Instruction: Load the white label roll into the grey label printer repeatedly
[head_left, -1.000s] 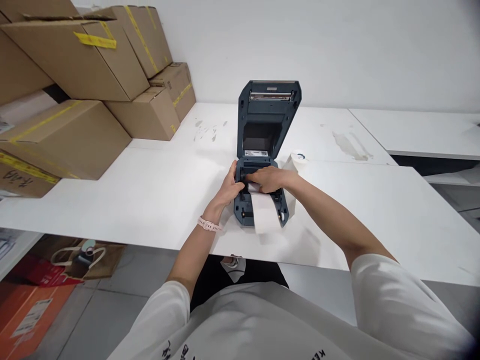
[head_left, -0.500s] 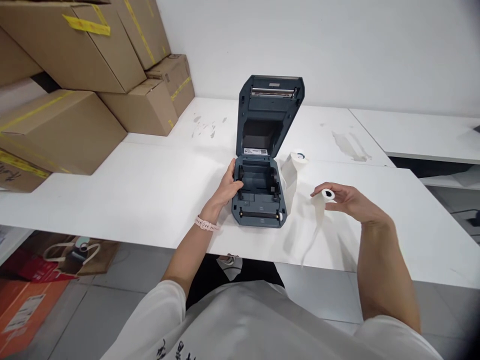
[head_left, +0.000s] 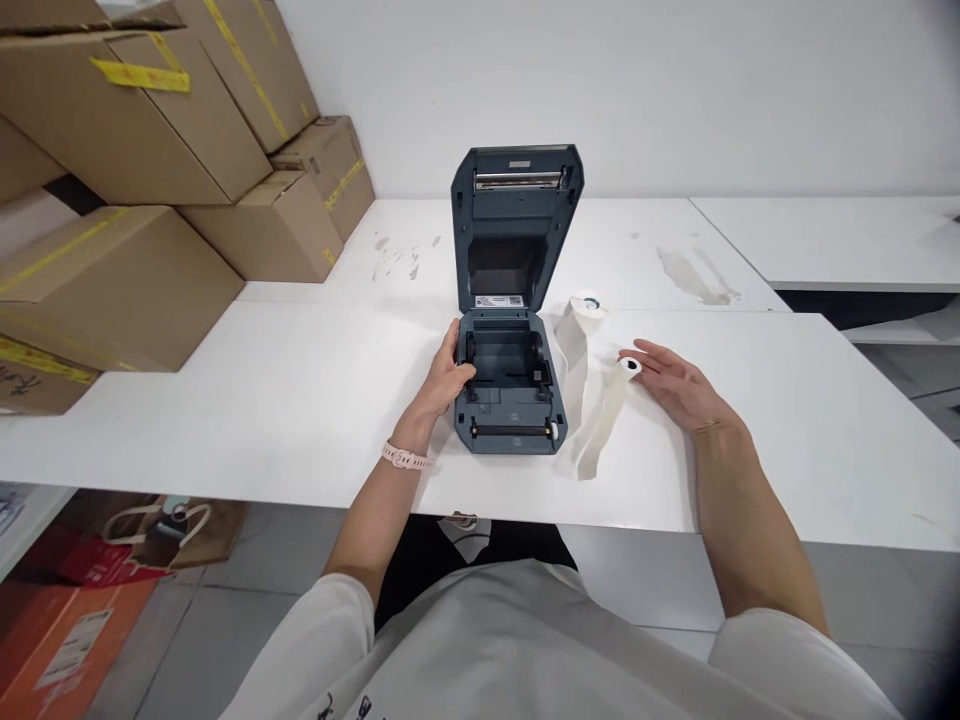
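A dark grey label printer [head_left: 506, 400] stands on the white table with its lid [head_left: 517, 215] raised, its roll bay bare. My left hand [head_left: 444, 378] grips the printer's left side, thumb over the rim. To the right, a small paper roll [head_left: 628, 370] rests on the table, its loose strip trailing toward the front. My right hand [head_left: 675, 385] is beside this roll with fingers stretched out and apart, the fingertips partly behind it. Between printer and small roll lies a larger label roll [head_left: 587, 305], its unwound strip running forward along the printer.
Cardboard boxes [head_left: 120, 290] with yellow tape are stacked at the table's left. A white wall rises behind. At the right is another white surface [head_left: 840, 240] with a dark gap under it. On the floor at left are a paper bag [head_left: 214, 530] and an orange box [head_left: 71, 640].
My right hand has set the small paper roll down on the table and let go, its fingers now spread. The left hand keeps its hold on the printer. The camera view has shifted slightly.
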